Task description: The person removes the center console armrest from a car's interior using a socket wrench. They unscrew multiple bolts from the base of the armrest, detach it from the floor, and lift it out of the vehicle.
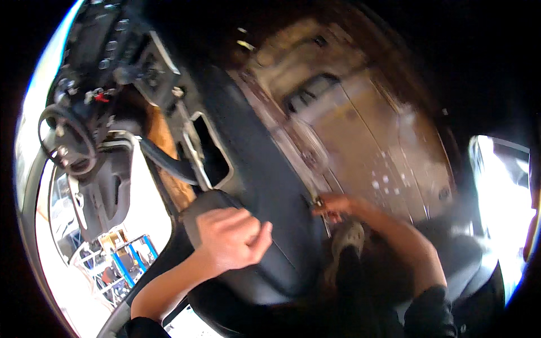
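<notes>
Inside a vehicle, my left hand (234, 236) is curled into a loose fist over the rounded dark armrest (208, 203) of the centre console (248, 146). Nothing shows in its fingers. Lower on the console's right side, my right hand (333, 206) reaches down to where the black side panel meets the bare floor. Its fingers are closed around something small and dark, too blurred to name. Beside that hand, a light-coloured shoe (350, 236) stands on the floor.
The uncarpeted metal floor (372, 152) to the right has ridges, a dark cutout and white specks. A steering wheel (67, 138) and an opened door (107, 191) are at the left. Blue-posted racks (132, 256) stand outside. Bright light enters through the right-hand opening (501, 186).
</notes>
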`<state>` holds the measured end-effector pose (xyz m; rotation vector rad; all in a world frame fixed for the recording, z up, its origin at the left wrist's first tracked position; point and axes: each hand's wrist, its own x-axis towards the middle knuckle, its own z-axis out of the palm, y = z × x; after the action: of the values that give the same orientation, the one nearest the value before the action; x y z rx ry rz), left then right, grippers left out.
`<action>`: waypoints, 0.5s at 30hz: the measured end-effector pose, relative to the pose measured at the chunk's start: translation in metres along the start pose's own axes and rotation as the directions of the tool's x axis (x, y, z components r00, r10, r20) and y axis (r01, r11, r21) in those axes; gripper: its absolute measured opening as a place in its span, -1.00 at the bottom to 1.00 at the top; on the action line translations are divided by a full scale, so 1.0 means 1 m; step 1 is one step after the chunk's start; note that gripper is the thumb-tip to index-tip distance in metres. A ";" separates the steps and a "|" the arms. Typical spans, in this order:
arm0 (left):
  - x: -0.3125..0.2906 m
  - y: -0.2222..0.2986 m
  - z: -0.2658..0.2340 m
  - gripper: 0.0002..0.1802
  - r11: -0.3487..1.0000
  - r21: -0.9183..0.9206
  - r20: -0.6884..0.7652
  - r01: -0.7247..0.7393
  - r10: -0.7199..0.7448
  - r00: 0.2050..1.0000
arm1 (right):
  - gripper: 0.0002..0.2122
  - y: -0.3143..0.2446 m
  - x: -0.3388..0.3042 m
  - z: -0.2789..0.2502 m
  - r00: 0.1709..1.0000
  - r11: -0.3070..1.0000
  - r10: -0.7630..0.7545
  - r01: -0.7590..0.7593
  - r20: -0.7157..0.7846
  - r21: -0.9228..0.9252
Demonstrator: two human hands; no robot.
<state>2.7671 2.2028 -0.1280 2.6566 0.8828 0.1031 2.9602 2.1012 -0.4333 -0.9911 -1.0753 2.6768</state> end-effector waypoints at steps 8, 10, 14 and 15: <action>0.004 0.003 0.006 -0.50 0.999 -0.036 0.019 0.010 -0.010 1.000 | -0.57 0.023 0.000 0.001 0.836 0.533 -0.520 0.158 -0.175 -0.831; 0.004 0.002 0.004 -0.50 1.000 -0.026 0.030 0.015 -0.014 0.999 | -0.66 0.025 0.000 0.006 0.790 0.557 -0.583 0.218 -0.191 -0.801; 0.001 -0.001 0.005 -0.49 1.000 -0.018 0.051 0.008 -0.008 0.999 | -0.77 0.002 -0.004 0.008 0.999 0.933 0.019 -0.003 -0.039 0.359; 0.000 -0.001 0.004 -0.49 1.000 -0.016 0.045 0.016 -0.015 0.999 | -0.78 0.004 -0.004 0.004 1.000 0.930 0.020 -0.011 -0.019 0.368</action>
<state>2.7670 2.2021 -0.1321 2.6258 0.8837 0.0469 2.9616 2.0945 -0.4313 -0.9534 -0.5275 2.7265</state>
